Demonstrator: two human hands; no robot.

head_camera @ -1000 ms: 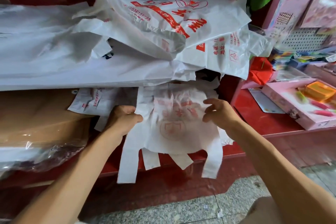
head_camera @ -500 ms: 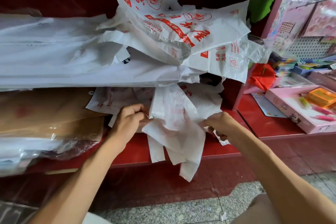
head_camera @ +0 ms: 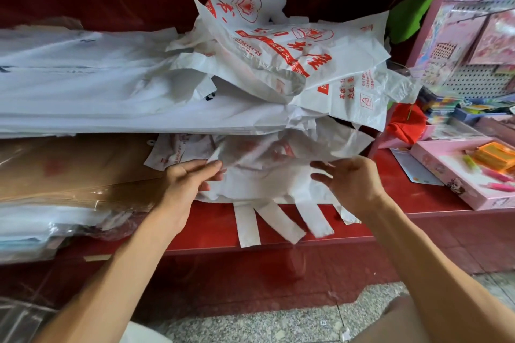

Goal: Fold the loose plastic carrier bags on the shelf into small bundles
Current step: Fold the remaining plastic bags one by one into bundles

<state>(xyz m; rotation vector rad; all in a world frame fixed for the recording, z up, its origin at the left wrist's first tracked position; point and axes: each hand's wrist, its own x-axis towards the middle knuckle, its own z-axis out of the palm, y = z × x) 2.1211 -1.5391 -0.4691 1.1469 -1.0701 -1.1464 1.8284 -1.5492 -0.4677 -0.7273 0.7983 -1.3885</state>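
Lying flat on a red shelf (head_camera: 211, 227), a white carrier bag (head_camera: 264, 175) has its handle strips hanging over the front edge. The left hand (head_camera: 186, 181) rests straight fingers on the bag's left edge; the right hand (head_camera: 351, 184) hovers at its right side, fingers spread and relaxed. Above sits a heap of printed bags (head_camera: 292, 47). A pink box (head_camera: 459, 175) at right holds orange and pink items.

Red shelf (head_camera: 211, 227), white carrier bags (head_camera: 264, 175), pink box (head_camera: 457, 175)
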